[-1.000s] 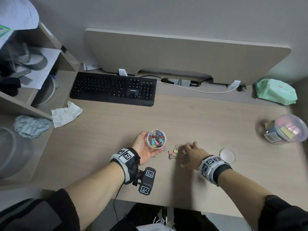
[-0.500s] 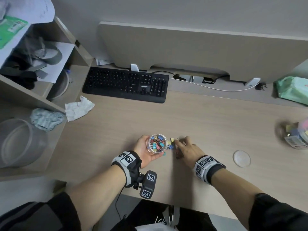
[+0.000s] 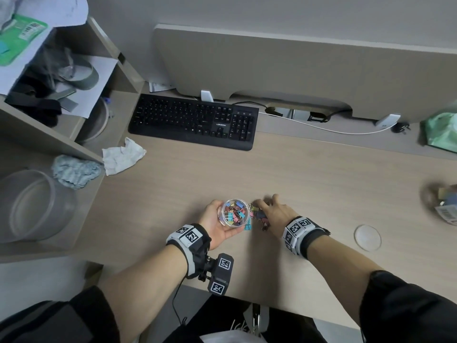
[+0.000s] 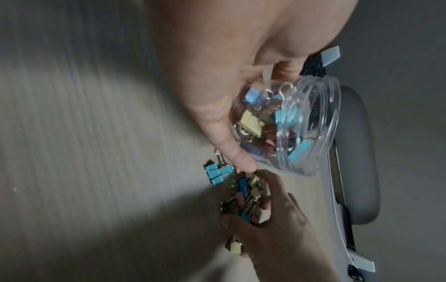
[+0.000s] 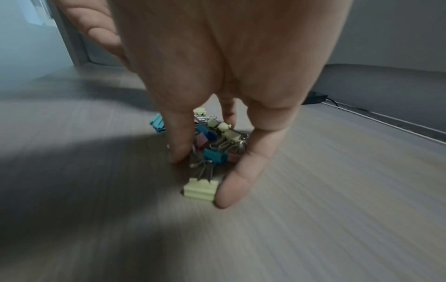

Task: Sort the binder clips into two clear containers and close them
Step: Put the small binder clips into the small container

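We work at the desk (image 3: 309,174), with the keyboard (image 3: 195,120) well behind our hands. Out to our right sit a second clear container (image 3: 445,206), blurred at the frame edge, and a round clear lid (image 3: 367,237) lying flat on the wood.

Our left hand (image 3: 216,225) cups the open clear container (image 3: 235,215), fingers and thumb curled round its wall; it is tipped with its mouth toward the pile and is already well filled with coloured clips.

Just to the right of that mouth lies the heap of loose binder clips (image 5: 217,141), touching the desk. Our right hand (image 3: 274,214) arches over it, thumb and fingers curled down round the heap, raking it together; whether any clip is lifted off the wood we cannot tell. The container lies to the left of these fingers, so we judge the coming move a short leftward scoop, and the right hand is the nearer.

The clips are small and mixed: yellow, blue, pink, with wire handles tangled. A few teal clips (image 4: 213,174) lie outside the grasp, and one yellow clip (image 5: 200,189) sits against the thumb.
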